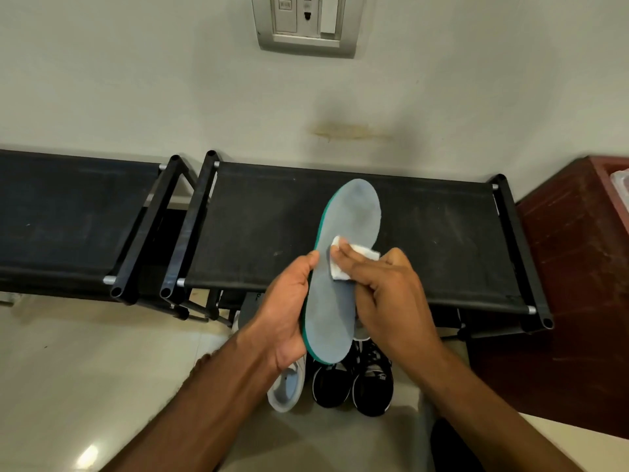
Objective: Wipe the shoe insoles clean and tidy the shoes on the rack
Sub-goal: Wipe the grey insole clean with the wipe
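Observation:
A grey insole with a green edge is held up over the black shoe rack. My left hand grips its lower left side, thumb on the rim and fingers hidden behind. My right hand presses a small folded white wipe against the middle of the insole, fingers over the wipe. On the floor below stand a white and grey shoe and a pair of black sneakers, partly hidden by my hands and the insole.
A second black rack stands to the left, close against the first. A dark red wooden cabinet sits at the right. The wall behind carries a socket plate. Pale tiled floor lies at the lower left.

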